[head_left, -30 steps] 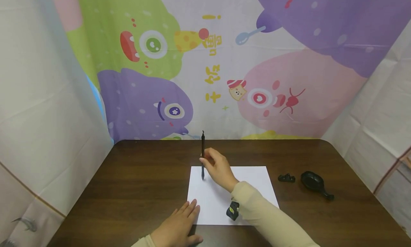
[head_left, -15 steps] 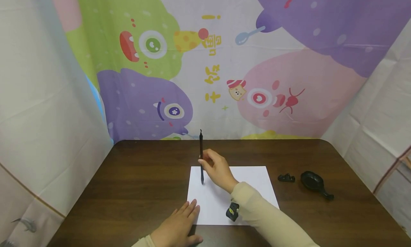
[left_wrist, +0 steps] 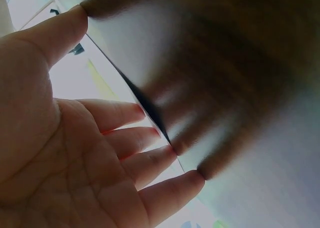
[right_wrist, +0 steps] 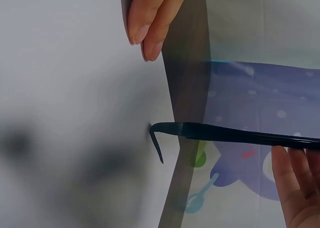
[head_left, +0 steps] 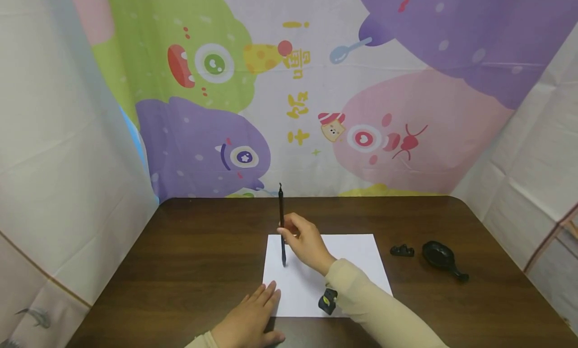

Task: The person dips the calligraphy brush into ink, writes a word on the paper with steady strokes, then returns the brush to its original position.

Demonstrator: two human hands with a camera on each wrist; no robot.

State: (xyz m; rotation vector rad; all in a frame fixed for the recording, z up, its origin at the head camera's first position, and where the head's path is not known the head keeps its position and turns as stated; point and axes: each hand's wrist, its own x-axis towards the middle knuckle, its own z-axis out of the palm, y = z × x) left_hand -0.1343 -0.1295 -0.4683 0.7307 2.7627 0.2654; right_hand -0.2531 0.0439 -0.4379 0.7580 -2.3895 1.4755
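Note:
My right hand [head_left: 308, 241] holds a dark writing brush [head_left: 281, 205] nearly upright over a white sheet of paper [head_left: 354, 277], thumb and fingers pinching its handle. In the right wrist view the bristles of the brush [right_wrist: 170, 129] touch the paper, and a short thin black stroke [right_wrist: 157, 149] runs from the tip, away from the left hand. My left hand [head_left: 248, 319] lies flat with spread fingers, its fingertips on the paper's near left corner. The left wrist view shows the left palm [left_wrist: 75, 163] from below.
Right of the paper sit a small black peaked brush rest [head_left: 402, 250] and a black shallow dish with a handle [head_left: 439, 255]. All stand on a brown wooden table [head_left: 198, 257]. A curtain with cartoon figures [head_left: 307, 177] hangs behind. A black wrist device [head_left: 327, 301] is under the right sleeve.
The brush tip has come down the sheet, toward the person, while the handle's top leans slightly more left. The left hand has stayed in place.

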